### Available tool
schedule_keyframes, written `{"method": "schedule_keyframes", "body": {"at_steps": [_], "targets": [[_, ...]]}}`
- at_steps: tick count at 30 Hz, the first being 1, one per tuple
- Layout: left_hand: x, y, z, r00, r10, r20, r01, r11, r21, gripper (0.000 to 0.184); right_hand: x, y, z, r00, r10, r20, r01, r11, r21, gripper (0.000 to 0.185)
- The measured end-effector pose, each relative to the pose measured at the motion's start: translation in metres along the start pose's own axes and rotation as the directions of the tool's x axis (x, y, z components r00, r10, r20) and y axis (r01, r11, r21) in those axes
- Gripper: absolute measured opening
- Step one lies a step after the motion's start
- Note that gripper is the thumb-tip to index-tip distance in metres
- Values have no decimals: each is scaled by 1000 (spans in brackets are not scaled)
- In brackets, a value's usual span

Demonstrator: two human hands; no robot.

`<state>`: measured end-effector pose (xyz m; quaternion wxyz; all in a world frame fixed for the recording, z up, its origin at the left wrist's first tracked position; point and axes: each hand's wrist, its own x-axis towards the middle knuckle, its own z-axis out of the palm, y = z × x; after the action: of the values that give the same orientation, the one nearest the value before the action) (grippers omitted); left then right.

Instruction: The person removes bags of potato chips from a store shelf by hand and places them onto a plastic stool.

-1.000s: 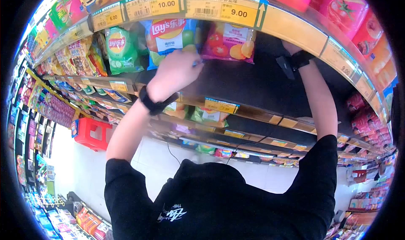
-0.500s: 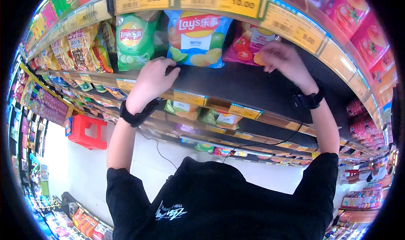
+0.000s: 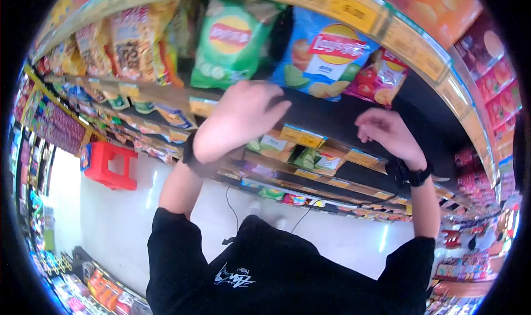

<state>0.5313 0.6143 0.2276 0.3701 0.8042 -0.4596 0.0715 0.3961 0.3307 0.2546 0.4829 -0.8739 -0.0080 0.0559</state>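
My left hand [image 3: 243,115] is in front of the shelf edge, just below a green bag of Lay's chips [image 3: 232,41]. Its thumb stands apart from the fingers and I see nothing in it. My right hand [image 3: 391,135] hangs lower right of a red-pink chip bag [image 3: 379,78], fingers loosely bent and apart, holding nothing visible. Between them a blue Lay's bag [image 3: 325,55] stands upright, slightly tilted, on the dark shelf [image 3: 423,115]. The three bags form a row, the red-pink one partly behind the blue one. Both hands are somewhat blurred.
Other snack bags [image 3: 138,44] fill the shelf to the left. A price-tag rail [image 3: 354,10] runs above the row. Lower shelves hold more chips [image 3: 321,159]. A red plastic stool [image 3: 113,165] stands on the white floor, lower left.
My right hand has drawn down away from the red-pink bag. The view has shifted, so the bags appear farther right and tilted. My left hand stays near the shelf edge, by the green bag.
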Motion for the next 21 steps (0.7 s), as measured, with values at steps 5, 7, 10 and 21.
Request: {"method": "schedule_keyframes", "body": {"at_steps": [5, 7, 10, 21], "targets": [[-58, 10, -13, 983, -42, -179, 0, 973, -229, 17, -48, -13, 25, 982, -28, -188, 16, 998, -65, 8], [-107, 12, -10, 960, -168, -226, 98, 951, -293, 17, -74, -15, 46, 950, -111, -291, 90, 992, -85, 6], [-203, 14, 9, 861, -472, -190, 315, 787, -530, 16, -108, 3, 89, 926, -168, -337, 206, 976, 78, 3], [-519, 29, -51, 261, -877, -404, 850, 407, -335, 24, -66, -1, 335, 961, -272, 40, 220, 849, 481, 11]]}}
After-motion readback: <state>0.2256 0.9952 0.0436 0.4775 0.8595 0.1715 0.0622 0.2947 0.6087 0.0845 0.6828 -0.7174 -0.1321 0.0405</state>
